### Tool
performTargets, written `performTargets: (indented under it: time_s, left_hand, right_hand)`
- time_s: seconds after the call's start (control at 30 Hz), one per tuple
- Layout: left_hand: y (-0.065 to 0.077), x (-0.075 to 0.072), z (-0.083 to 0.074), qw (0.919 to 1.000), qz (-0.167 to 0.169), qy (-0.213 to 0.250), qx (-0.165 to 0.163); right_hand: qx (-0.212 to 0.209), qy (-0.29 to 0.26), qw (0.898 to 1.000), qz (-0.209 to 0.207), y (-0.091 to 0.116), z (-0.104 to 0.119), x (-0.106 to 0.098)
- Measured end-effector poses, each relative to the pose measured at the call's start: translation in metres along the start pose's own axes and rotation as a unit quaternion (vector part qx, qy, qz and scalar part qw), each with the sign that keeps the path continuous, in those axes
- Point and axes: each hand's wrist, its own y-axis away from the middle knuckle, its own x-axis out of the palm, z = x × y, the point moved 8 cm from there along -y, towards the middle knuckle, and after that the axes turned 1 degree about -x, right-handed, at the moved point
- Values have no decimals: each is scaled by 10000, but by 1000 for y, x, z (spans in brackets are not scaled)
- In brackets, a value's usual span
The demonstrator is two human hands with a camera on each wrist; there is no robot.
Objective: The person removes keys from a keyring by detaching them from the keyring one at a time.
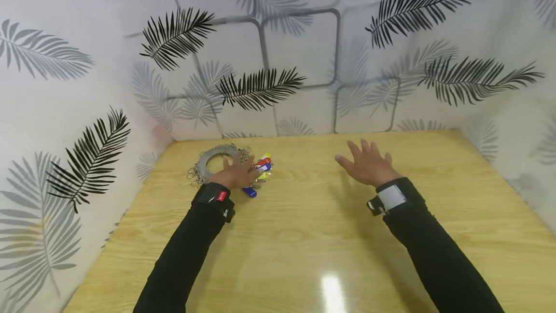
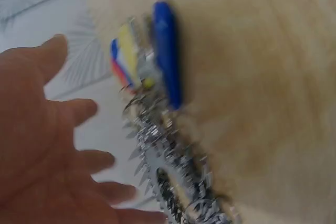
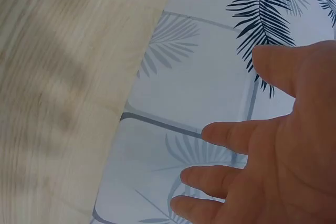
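A flat grey ring (image 1: 219, 149) edged with many small metal key rings lies on the left of the table. Colourful tags, among them a red tag (image 1: 262, 162) and a blue tag (image 1: 250, 192), fan out at its right side. Over the ring and tags my left hand (image 1: 236, 174) is held with fingers spread, partly covering them. In the left wrist view, blurred, its fingers lie apart from the blue tag and the metal pieces. My right hand (image 1: 368, 165) hovers above the wood on the right, fingers spread, holding nothing; the right wrist view shows its palm bare.
The light wooden table (image 1: 286, 235) runs back to a wall covering (image 1: 299, 52) printed with leaves. Similar covering rises on the left and right sides. Black straps with small devices sit on both wrists, and a bright reflection shows near the front.
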Motion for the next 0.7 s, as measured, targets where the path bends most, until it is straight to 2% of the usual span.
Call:
performTargets:
  time_s: [0.1,0.13,0.27,0.33,0.5,0.7]
  left_hand:
    - [0,8,-12,9993,-120,-322,116]
    - [12,4,-23,9988,-58,-475,-65]
    - [24,6,-38,9970,-8,-748,-211]
    - [25,7,-41,9970,68,-710,-306]
    - [24,9,-47,9979,212,-562,-260]
    - [30,12,-75,9969,272,-735,-78]
  right_hand:
    - [-38,-23,10000,59,0,0,4]
    - [-57,-51,9999,78,0,1,5]
    - [-120,-134,9997,144,3,1,6]
    - [-120,-167,9997,165,5,-1,6]
    - [-113,-196,9995,225,8,-7,6]
    - [-156,-288,9991,270,12,-9,6]
